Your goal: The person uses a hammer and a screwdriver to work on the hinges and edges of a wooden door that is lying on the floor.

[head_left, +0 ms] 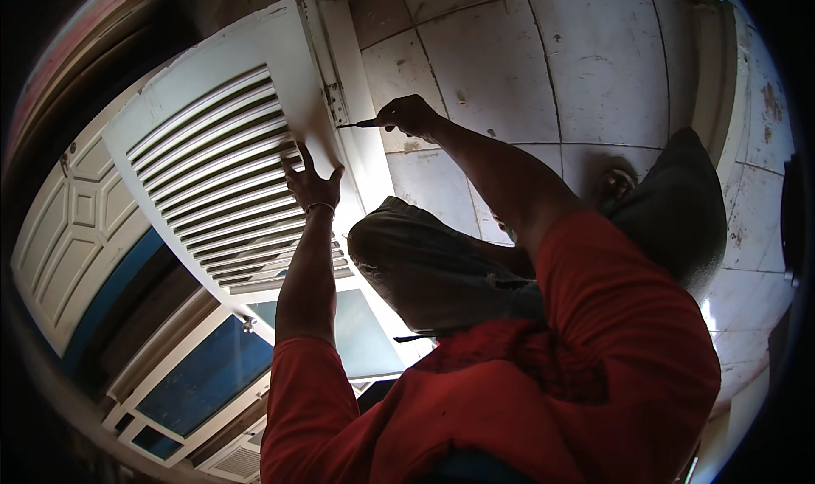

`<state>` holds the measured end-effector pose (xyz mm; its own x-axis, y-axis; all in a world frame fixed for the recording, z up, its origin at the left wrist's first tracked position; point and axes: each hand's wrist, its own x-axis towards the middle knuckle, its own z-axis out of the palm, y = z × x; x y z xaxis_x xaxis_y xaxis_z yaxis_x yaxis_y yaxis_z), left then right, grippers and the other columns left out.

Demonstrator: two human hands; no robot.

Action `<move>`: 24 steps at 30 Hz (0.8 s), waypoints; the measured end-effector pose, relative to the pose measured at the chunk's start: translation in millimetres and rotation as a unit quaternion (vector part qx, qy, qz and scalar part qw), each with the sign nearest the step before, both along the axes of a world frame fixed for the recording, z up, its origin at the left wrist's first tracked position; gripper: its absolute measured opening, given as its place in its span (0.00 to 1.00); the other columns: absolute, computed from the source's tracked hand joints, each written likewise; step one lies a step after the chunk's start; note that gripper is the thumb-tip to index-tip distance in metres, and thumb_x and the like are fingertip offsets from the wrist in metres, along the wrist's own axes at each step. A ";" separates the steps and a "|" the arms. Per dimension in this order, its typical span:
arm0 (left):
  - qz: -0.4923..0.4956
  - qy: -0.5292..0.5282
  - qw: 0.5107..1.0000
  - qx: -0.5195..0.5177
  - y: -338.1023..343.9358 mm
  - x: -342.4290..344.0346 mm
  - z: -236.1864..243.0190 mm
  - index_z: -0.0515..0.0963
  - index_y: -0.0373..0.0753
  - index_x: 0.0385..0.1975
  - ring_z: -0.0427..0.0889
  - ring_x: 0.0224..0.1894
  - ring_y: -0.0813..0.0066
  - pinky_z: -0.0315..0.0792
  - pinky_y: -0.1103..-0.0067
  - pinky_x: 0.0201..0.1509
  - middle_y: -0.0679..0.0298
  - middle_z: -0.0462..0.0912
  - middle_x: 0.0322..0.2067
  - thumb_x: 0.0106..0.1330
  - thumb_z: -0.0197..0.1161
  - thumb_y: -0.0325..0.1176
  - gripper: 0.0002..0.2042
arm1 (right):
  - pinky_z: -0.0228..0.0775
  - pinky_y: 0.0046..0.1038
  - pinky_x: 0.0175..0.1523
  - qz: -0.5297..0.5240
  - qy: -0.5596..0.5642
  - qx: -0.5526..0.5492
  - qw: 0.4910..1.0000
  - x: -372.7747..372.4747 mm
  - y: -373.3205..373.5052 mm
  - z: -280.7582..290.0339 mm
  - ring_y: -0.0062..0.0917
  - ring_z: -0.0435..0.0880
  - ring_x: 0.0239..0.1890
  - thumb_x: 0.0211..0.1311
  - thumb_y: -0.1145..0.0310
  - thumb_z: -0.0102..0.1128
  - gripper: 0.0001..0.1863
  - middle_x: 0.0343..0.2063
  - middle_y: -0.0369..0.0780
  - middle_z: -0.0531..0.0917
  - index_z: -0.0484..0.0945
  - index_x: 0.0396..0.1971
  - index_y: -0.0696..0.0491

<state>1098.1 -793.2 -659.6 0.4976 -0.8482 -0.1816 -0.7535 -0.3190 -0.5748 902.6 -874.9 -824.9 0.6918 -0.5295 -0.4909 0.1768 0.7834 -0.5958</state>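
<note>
A white louvered panel (204, 170) fills the left middle, with a white side strip (367, 161) along its right edge bearing a metal hinge (335, 102). My left hand (314, 178) has its fingers spread against the right part of the louvers. My right hand (407, 115) grips a thin dark screwdriver (360, 124), its tip at the strip just below the hinge. A bracelet circles my left wrist.
My bent knee (407, 255) is beside the panel, over a tiled floor (594, 59). A carved white panel (68, 238) and white-framed glass panels (195, 374) lie at left and below. A pale raised edge (717, 59) runs down the right.
</note>
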 end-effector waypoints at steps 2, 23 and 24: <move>-0.061 0.008 0.998 -0.018 0.0 -0.1 2.4 0.42 0.68 0.70 0.60 0.62 0.36 0.68 0.56 0.60 0.45 0.39 0.69 0.44 0.75 0.53 0.54 | 0.58 0.17 0.18 0.005 -0.010 -0.005 1.000 1.0 0.9 -1.2 0.12 0.65 0.13 0.52 0.64 0.69 0.13 0.23 0.37 0.83 0.83 0.35 0.54; 0.023 0.022 0.999 -0.002 -7.6 -12.3 4.4 0.47 0.64 0.70 0.56 0.65 0.39 0.63 0.58 0.63 0.45 0.42 0.69 0.44 0.75 0.52 0.53 | 0.77 0.28 0.38 -0.119 0.174 -0.198 0.957 38.0 4.9 -17.0 0.27 0.85 0.30 0.57 0.53 0.61 0.15 0.27 0.41 0.86 0.83 0.35 0.48; 0.018 0.021 1.000 -0.005 -5.6 -10.8 4.1 0.47 0.64 0.69 0.56 0.65 0.39 0.64 0.58 0.63 0.45 0.42 0.69 0.44 0.75 0.52 0.52 | 0.77 0.29 0.37 -0.117 0.199 -0.192 0.954 39.4 12.4 -7.4 0.28 0.85 0.29 0.58 0.52 0.59 0.15 0.27 0.41 0.85 0.83 0.36 0.47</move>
<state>1087.3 -798.9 -655.5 0.5199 -0.8315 -0.1957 -0.7653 -0.3516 -0.5391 942.0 -862.5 -832.2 0.3320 -0.8405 -0.4281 0.0203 0.4601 -0.8876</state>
